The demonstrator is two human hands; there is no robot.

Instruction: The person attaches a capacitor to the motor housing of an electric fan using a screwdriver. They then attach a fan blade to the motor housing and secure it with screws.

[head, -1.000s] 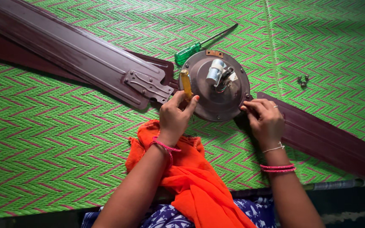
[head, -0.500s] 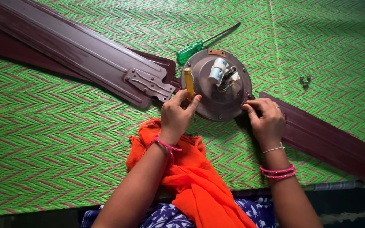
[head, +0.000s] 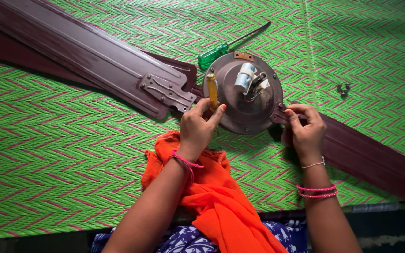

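The right hand [head: 305,131] has moved since a second ago: then its fingertips pinched at the rim of the round fan motor housing [head: 242,100]; now it sits a little further out and lower, fingers curled narrowly around the root bracket of the right fan blade [head: 366,152], just where the blade meets the housing. What, if anything, sits between those fingertips is too small to tell. The left hand [head: 198,129] has barely shifted; its thumb and fingers stay closed on the lower end of a yellow-handled screwdriver [head: 212,91], which stands on the left edge of the housing, just above the fingertips.

Beyond the left hand's fingers, up and to the left, two loose fan blades [head: 85,51] lie stacked, their bracket end near the thumb. A green-handled screwdriver [head: 214,54] rests above the housing, apart from both hands. Small screws [head: 343,88] lie well apart to the upper right of the right fingers. The woven green mat [head: 62,154] spreads open left of the left hand and above the right. An orange cloth [head: 212,197] lies under the left wrist.
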